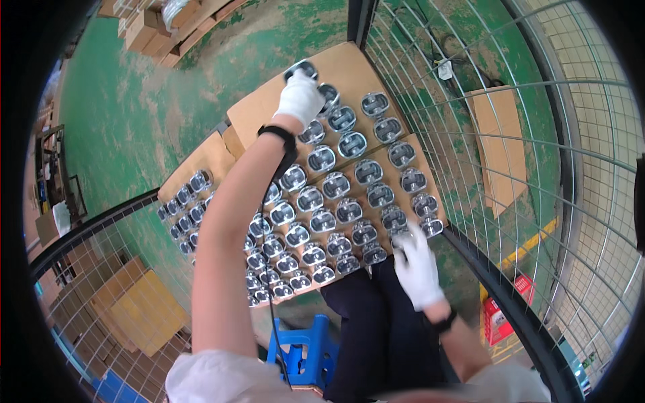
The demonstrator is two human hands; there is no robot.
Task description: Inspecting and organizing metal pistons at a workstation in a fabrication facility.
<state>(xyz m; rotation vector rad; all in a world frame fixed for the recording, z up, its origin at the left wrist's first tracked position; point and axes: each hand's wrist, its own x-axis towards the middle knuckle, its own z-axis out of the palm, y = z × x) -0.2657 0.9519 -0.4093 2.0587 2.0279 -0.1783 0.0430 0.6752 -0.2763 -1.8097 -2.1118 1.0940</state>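
Note:
Many silvery engine pistons [351, 144] stand in rows on brown cardboard sheets [269, 107]. My left hand [300, 97], in a white glove, reaches to the far end of the cardboard. Its fingers are closed on a piston [307, 69], partly hidden by the glove. Just right of that hand stands another piston [328, 96]. My right hand [416, 269], also gloved in white, is over the near right edge. Its fingers are stretched out and slightly blurred, beside a piston [394, 217]; whether they touch it is unclear.
Wire mesh panels with black frames [480, 269] flank the cardboard on the right and left. A blue stool [306, 352] stands near my legs. A black cable [271, 309] hangs along my left arm. Beyond the right mesh lie a red crate [507, 312] and a cardboard piece [500, 148].

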